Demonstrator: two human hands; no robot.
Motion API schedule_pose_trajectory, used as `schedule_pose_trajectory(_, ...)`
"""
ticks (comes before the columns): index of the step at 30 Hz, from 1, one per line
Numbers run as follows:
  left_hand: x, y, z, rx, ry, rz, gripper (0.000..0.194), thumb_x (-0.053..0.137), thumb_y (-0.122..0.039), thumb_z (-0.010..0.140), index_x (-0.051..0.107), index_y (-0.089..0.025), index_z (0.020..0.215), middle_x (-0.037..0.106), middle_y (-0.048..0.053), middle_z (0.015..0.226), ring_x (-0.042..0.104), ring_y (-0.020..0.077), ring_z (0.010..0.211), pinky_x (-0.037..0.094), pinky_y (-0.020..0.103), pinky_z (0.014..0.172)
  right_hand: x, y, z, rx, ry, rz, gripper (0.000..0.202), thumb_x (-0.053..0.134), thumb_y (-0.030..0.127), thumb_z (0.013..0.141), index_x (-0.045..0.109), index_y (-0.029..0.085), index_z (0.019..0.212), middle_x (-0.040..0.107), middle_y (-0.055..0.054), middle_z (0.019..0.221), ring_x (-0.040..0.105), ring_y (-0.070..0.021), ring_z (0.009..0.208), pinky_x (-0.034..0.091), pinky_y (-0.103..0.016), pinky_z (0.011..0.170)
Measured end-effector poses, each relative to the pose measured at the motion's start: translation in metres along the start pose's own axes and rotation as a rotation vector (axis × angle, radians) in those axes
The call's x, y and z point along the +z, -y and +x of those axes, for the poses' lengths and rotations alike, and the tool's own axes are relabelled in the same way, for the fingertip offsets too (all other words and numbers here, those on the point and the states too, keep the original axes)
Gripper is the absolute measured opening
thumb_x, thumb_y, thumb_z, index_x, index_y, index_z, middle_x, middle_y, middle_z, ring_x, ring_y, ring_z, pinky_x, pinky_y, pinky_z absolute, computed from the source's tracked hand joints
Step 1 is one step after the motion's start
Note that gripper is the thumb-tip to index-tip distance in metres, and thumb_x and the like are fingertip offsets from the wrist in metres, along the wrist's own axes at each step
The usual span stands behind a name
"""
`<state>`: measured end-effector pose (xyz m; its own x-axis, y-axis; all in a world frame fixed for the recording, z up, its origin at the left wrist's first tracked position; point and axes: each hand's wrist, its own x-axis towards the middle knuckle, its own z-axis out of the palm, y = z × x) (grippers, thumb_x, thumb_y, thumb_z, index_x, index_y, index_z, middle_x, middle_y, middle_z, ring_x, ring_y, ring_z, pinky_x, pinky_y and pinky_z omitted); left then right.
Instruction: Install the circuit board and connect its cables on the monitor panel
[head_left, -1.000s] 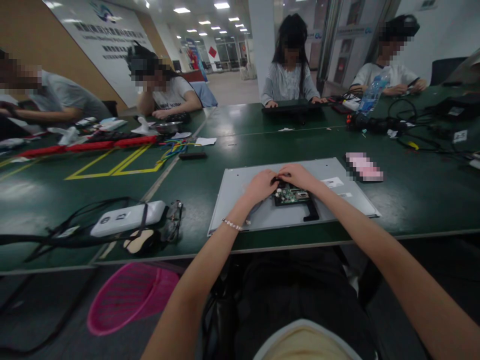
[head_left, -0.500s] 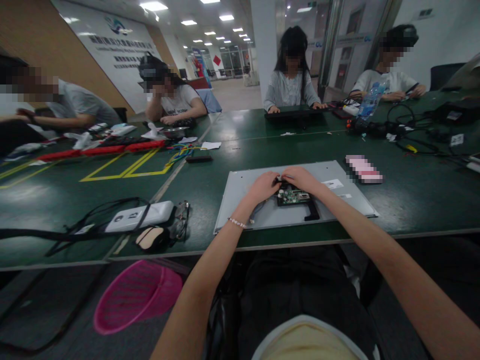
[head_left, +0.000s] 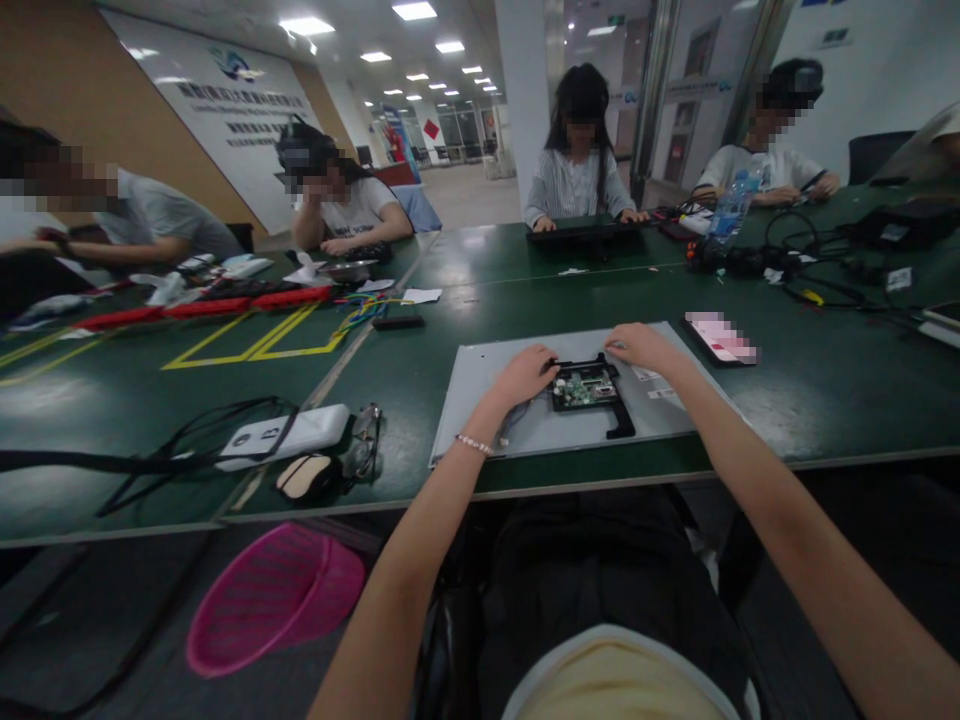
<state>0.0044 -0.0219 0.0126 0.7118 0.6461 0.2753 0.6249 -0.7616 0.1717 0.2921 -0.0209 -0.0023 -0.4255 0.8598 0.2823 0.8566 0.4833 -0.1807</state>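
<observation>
A flat grey panel (head_left: 480,400) lies on the green table in front of me. On it sits a black frame (head_left: 621,418) around a green circuit board (head_left: 585,388). My left hand (head_left: 529,372) has its fingers bent together at the frame's upper left corner, closed on that edge. My right hand (head_left: 637,345) is at the frame's upper right, fingers curled near its corner; whatever its fingertips hold is too small to make out. A thin cable runs beside my left wrist.
A pink phone (head_left: 720,338) lies right of the panel. On the left are a white power strip (head_left: 289,437), a mouse (head_left: 304,477) and glasses (head_left: 365,440). A pink basket (head_left: 277,600) stands below the table edge. Several people sit around the table.
My right hand has moved right, away from my left hand, to the frame's upper right corner, uncovering the top of the frame. My left hand stays at the upper left corner.
</observation>
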Motion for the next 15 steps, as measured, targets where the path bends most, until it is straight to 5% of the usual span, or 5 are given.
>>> schedule_pose_trajectory(5, -0.004, -0.006, -0.004, -0.074, -0.028, 0.015, 0.042, 0.047, -0.029, 0.095, 0.049, -0.012, 0.133, 0.058, 0.013, 0.129, 0.055, 0.0237, 0.119, 0.042, 0.036, 0.103, -0.008, 0.008, -0.006, -0.021, -0.051, 0.109, 0.025, 0.055, 0.03, 0.089, 0.073, 0.016, 0.098, 0.071, -0.013, 0.105, 0.064, -0.0248, 0.099, 0.047, -0.038, 0.092)
schedule_pose_trajectory(9, -0.025, -0.02, -0.024, -0.094, -0.097, 0.037, 0.044, 0.045, -0.03, 0.096, 0.044, -0.014, 0.137, 0.052, 0.013, 0.137, 0.048, 0.0243, 0.128, 0.036, 0.039, 0.109, -0.033, 0.035, -0.028, -0.057, -0.144, 0.312, 0.028, 0.049, 0.032, 0.093, 0.072, 0.018, 0.101, 0.07, -0.011, 0.109, 0.062, -0.023, 0.104, 0.045, -0.037, 0.094)
schedule_pose_trajectory(12, -0.055, -0.04, -0.055, -0.058, -0.067, 0.05, 0.044, 0.046, -0.031, 0.095, 0.046, -0.018, 0.137, 0.049, 0.012, 0.141, 0.042, 0.0256, 0.132, 0.031, 0.043, 0.112, -0.071, 0.068, -0.053, -0.065, 0.021, 0.506, 0.027, 0.049, 0.035, 0.092, 0.073, 0.023, 0.098, 0.071, -0.008, 0.107, 0.064, -0.0212, 0.098, 0.048, -0.034, 0.086)
schedule_pose_trajectory(15, -0.09, -0.064, -0.093, -0.071, 0.077, -0.02, 0.041, 0.044, -0.03, 0.095, 0.05, -0.026, 0.135, 0.051, 0.008, 0.14, 0.041, 0.0236, 0.133, 0.027, 0.041, 0.114, -0.106, 0.103, -0.087, -0.097, 0.351, 0.597, 0.026, 0.049, 0.036, 0.092, 0.073, 0.026, 0.093, 0.072, -0.006, 0.096, 0.066, -0.0195, 0.09, 0.049, -0.033, 0.084)
